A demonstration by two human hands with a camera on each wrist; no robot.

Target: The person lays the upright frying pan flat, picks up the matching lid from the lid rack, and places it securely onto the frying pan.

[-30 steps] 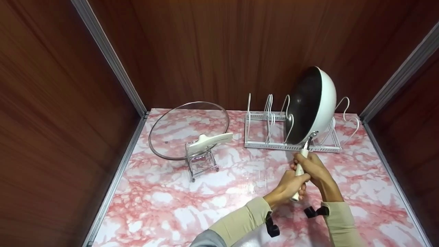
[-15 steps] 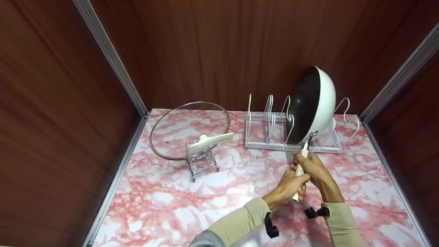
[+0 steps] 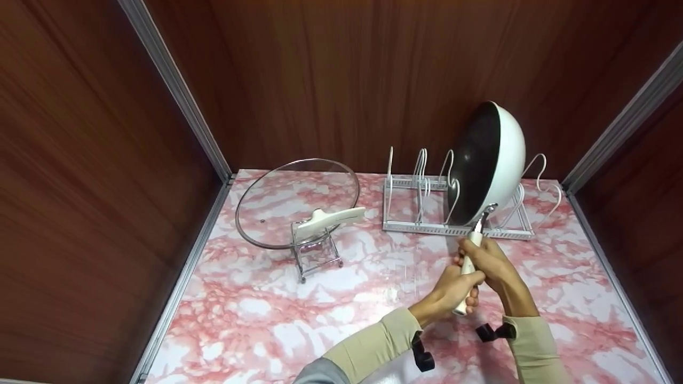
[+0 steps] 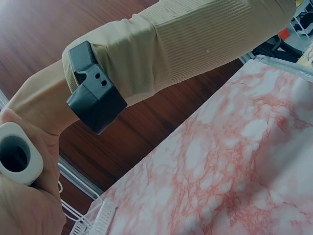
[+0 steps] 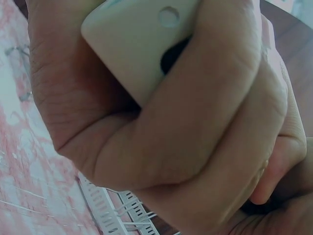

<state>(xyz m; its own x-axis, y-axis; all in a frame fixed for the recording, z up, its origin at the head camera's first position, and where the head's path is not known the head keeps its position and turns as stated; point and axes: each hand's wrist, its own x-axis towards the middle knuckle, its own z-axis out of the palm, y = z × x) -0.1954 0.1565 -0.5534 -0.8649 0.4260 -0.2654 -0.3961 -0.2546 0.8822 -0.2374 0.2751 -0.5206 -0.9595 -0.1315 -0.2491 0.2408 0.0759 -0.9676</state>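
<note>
Looks like the wok (image 3: 510, 152) is being seated in, or lifted from, the white rack (image 3: 411, 226) (can't tell which). It's on edge there, so I'd guess the next move needs 2 steady grips. Right hand (image 3: 488, 260) curls round the handle (image 3: 467, 265) nearer the wok, left hand (image 3: 451, 285) lower down.

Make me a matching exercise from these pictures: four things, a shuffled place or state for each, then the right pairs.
Things
1. Deep round pan, white outside and dark inside
2. Round clear-glass lid with a thin rim
3. Left hand
4. Right hand

Places and states
A. Propped on the small chrome wire stand
B. Grips the cream-white handle nearer its free end
C. Grips that handle nearer the pan
D. Turned on its side at the white metal rack

Pairs: 1-D, 2-A, 3-B, 4-C
</note>
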